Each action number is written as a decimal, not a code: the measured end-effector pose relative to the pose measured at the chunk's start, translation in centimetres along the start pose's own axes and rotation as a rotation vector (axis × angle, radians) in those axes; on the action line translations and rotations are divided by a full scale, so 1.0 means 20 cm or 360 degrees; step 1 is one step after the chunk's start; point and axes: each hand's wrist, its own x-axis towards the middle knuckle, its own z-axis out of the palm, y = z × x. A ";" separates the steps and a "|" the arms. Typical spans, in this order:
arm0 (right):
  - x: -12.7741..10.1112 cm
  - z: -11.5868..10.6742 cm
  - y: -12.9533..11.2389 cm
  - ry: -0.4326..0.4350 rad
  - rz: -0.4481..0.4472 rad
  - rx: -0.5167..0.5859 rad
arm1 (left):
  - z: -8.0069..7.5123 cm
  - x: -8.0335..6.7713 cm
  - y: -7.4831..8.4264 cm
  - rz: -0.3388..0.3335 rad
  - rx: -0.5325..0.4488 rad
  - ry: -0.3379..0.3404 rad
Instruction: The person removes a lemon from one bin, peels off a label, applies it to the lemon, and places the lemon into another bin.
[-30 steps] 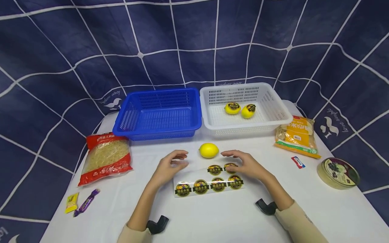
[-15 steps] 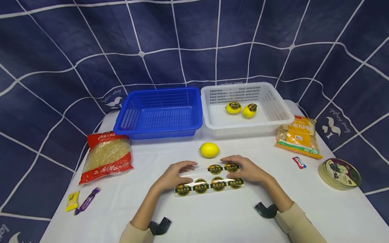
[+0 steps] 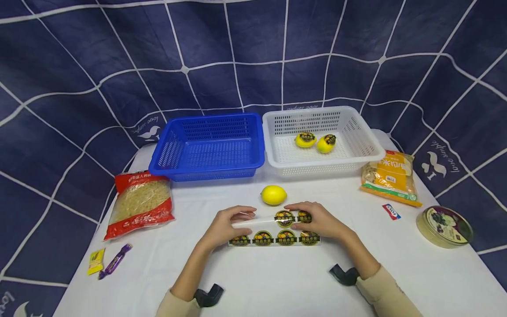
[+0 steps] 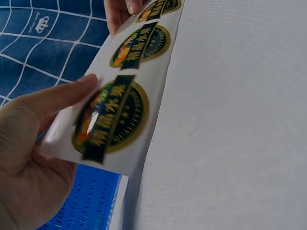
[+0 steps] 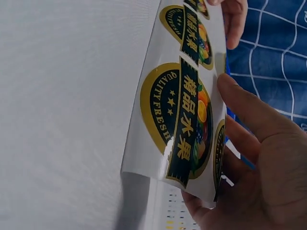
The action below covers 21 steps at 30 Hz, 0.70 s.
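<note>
A glossy sheet of round fruit stickers (image 3: 274, 229) is tilted up off the white table (image 3: 277, 281), its near edge still down. My left hand (image 3: 226, 225) pinches the sheet's left end, thumb on the printed face (image 4: 115, 120). At the other end my right hand (image 3: 318, 220) pinches it the same way, thumb over the stickers (image 5: 184, 120). A bare yellow lemon (image 3: 273, 194) lies just behind the sheet. Two lemons with stickers (image 3: 315, 141) sit in the white basket (image 3: 370, 149).
An empty blue basket (image 3: 206, 147) stands left of the white one. A red noodle bag (image 3: 139, 204) and two sweets (image 3: 106, 261) lie at the left. A yellow packet (image 3: 392, 177), a small wrapper (image 3: 391, 211) and a round tin (image 3: 443, 225) lie at the right.
Both hands came down from beside the lemon onto the sticker sheet, took hold of its ends and lifted its far edge off the table.
</note>
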 end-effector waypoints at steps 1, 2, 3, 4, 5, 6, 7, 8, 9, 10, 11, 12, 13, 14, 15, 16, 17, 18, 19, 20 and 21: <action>0.00 0.00 -0.01 0.0002 -0.0006 -0.0005 | 0.00 0.00 0.00 -0.0004 -0.0044 -0.0003; 0.00 -0.01 -0.01 0.0005 -0.0006 -0.0004 | -0.01 0.00 0.00 -0.0011 -0.0086 -0.0008; 0.00 -0.01 -0.01 0.0011 -0.0006 0.0001 | -0.01 0.00 0.02 -0.0027 -0.0121 -0.0023; 0.00 -0.01 -0.01 0.0013 -0.0005 0.0001 | -0.02 0.00 0.04 -0.0046 -0.0158 -0.0041; 0.00 -0.01 -0.02 0.0015 0.0000 0.0002 | -0.02 0.00 0.06 -0.0066 -0.0182 -0.0056; 0.00 -0.01 -0.01 0.0019 0.0006 0.0000 | -0.02 0.00 0.06 -0.0096 -0.0214 -0.0063; 0.00 -0.01 -0.02 0.0029 0.0010 -0.0004 | -0.02 0.00 0.07 -0.0131 -0.0229 -0.0058; 0.00 -0.01 -0.02 0.0040 0.0007 -0.0018 | -0.02 0.00 0.07 -0.0173 -0.0232 -0.0044; 0.00 -0.01 -0.02 0.0053 -0.0003 -0.0034 | -0.02 0.00 0.07 -0.0214 -0.0227 -0.0024; 0.00 0.00 -0.02 0.0068 -0.0011 -0.0055 | -0.01 0.00 0.05 -0.0247 -0.0222 0.0005; 0.00 0.00 -0.03 0.0085 -0.0023 -0.0077 | -0.01 0.00 0.03 -0.0274 -0.0203 0.0040; 0.00 0.00 -0.03 0.0101 -0.0038 -0.0098 | -0.01 0.00 0.01 -0.0302 -0.0191 0.0074; -0.01 0.00 -0.04 0.0118 -0.0056 -0.0120 | 0.00 0.00 0.00 -0.0323 -0.0165 0.0105; -0.01 0.00 -0.05 0.0133 -0.0076 -0.0142 | 0.00 0.00 0.00 -0.0338 -0.0150 0.0127; 0.00 0.00 -0.05 0.0148 -0.0091 -0.0153 | 0.00 0.00 0.00 -0.0347 -0.0137 0.0145; 0.00 0.00 -0.06 0.0164 -0.0103 -0.0164 | 0.00 0.00 0.00 -0.0350 -0.0130 0.0161; 0.00 0.00 -0.07 0.0178 -0.0114 -0.0162 | 0.01 0.00 -0.01 -0.0344 -0.0122 0.0174; 0.00 0.00 -0.07 0.0195 -0.0121 -0.0162 | 0.01 0.00 0.00 -0.0345 -0.0120 0.0184; 0.01 0.00 -0.08 0.0214 -0.0131 -0.0162 | 0.01 -0.01 0.00 -0.0340 -0.0119 0.0191; 0.01 0.00 -0.08 0.0235 -0.0137 -0.0150 | 0.01 -0.01 0.00 -0.0335 -0.0118 0.0196; 0.02 0.00 -0.09 0.0256 -0.0144 -0.0134 | 0.01 0.00 0.00 -0.0332 -0.0119 0.0201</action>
